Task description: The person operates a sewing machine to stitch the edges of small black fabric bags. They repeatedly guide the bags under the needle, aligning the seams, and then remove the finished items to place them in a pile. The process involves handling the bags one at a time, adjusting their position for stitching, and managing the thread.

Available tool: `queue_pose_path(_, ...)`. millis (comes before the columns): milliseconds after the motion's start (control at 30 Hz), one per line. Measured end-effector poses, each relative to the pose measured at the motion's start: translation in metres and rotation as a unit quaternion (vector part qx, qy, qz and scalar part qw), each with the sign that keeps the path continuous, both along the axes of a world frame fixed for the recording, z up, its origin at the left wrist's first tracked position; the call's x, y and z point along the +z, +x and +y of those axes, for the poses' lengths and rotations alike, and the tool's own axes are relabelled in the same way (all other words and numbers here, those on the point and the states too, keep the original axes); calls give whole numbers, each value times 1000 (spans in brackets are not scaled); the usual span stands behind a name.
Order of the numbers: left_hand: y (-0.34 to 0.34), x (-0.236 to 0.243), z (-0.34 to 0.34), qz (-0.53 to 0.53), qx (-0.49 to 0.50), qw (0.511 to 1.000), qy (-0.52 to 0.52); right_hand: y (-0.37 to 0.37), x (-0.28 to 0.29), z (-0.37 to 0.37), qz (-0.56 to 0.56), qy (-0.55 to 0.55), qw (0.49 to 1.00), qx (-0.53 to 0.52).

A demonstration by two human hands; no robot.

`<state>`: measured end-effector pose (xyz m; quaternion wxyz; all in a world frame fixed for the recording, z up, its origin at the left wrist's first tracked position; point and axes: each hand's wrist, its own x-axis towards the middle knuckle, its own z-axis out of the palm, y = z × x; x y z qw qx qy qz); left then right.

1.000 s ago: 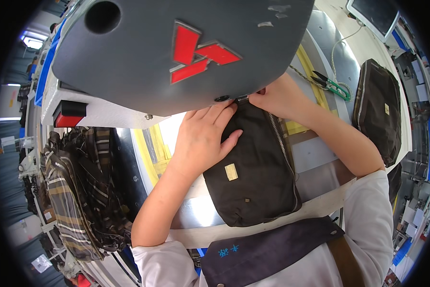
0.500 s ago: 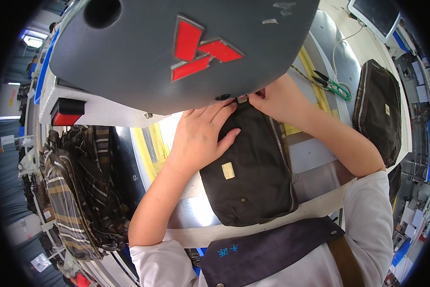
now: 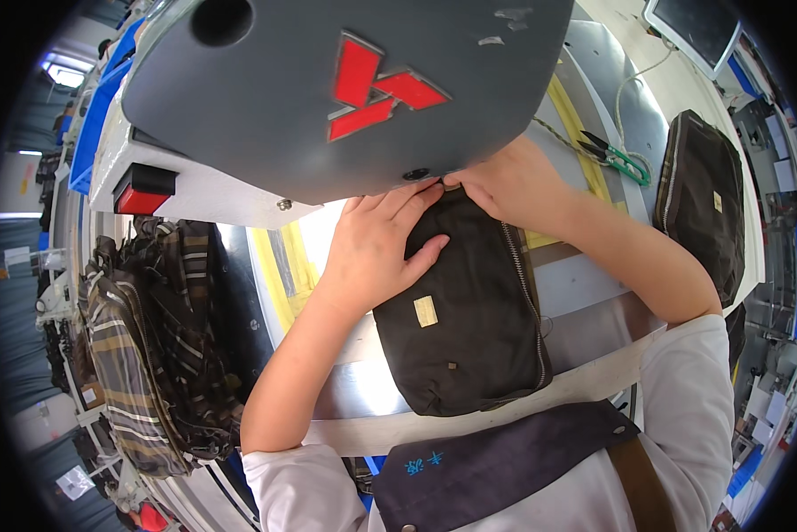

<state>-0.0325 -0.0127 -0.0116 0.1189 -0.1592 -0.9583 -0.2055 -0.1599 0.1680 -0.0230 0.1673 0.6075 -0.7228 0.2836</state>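
A dark brown fabric pouch (image 3: 469,293) lies flat on the work surface, its far end under the head of a grey machine (image 3: 265,97). A metal zipper runs down its right side, and a small pale label (image 3: 426,311) sits on its front. My left hand (image 3: 381,235) rests flat on the pouch's upper left, fingers stretched toward its far end, thumb apart. At that same end my right hand (image 3: 514,186) has bent fingers closed on a small tab (image 3: 452,184) of the pouch. The machine head partly covers the right fingertips.
Green-handled thread snips (image 3: 627,166) lie by a cord at the right. Beyond them stands a similar dark pouch (image 3: 704,204). Striped plaid bags (image 3: 146,346) are heaped at the left. Yellow tape strips (image 3: 283,275) mark the work surface; a screen (image 3: 695,31) is at the upper right.
The view has shifted slightly, so the machine head appears a little farther right. My right fingers have curled closer over the tab, covering more of it. The left hand stays on the pouch.
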Motion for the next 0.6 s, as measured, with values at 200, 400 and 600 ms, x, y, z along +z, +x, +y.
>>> queue_pose_path(200,0,-2,-5,-1,-8,1000,-10,-5,0,5,47,37,998,28)
queue_pose_path(400,0,-3,-9,-12,-15,1000,-16,10,7,15,107,110,988,26)
queue_pose_path(600,-3,-1,-11,3,-20,999,-45,4,6,17,123,130,983,37)
